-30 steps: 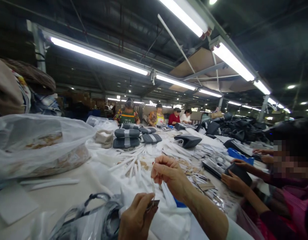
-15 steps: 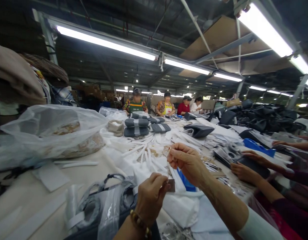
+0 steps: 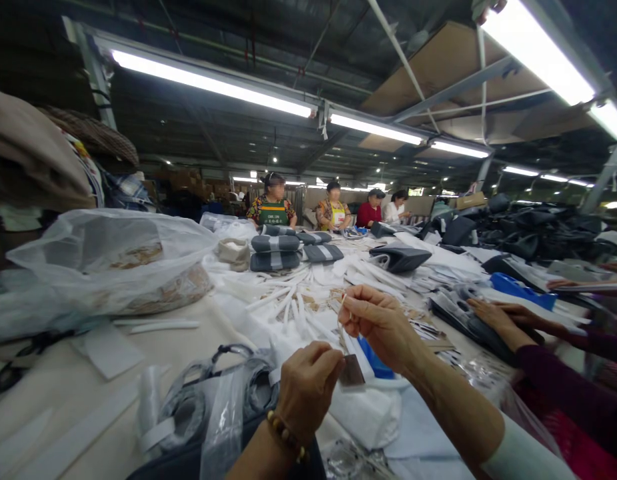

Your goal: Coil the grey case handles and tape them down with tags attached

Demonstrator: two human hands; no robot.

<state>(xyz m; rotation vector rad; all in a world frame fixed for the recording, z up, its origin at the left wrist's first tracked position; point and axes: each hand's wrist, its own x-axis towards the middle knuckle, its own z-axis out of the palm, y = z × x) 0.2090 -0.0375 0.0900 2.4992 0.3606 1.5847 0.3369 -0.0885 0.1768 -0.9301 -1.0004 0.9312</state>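
My left hand (image 3: 308,383), with a beaded bracelet (image 3: 284,433) at its wrist, is pinched closed on a small dark brown tag (image 3: 352,372) that sticks out to the right of the fingertips. Higher and slightly right, my right hand (image 3: 377,321) pinches a thin light cord (image 3: 342,313), which appears to run down toward the tag. Below and left of my left hand lies a dark bag (image 3: 181,463) with plastic-wrapped handles (image 3: 185,413) and a clear plastic strip (image 3: 221,420) across it.
A large translucent sack (image 3: 108,267) stands at left. White padding strips (image 3: 288,303) cover the middle, with stacked dark grey bags (image 3: 275,252) behind. At right, a co-worker's hands (image 3: 498,317) rest on another dark bag. Several people sit across the table. Something blue (image 3: 378,360) lies behind the tag.
My left hand has shifted slightly right and up, and more of the tag shows. My right hand keeps its pinch on the cord. The co-worker's hands at right have moved over the bag.
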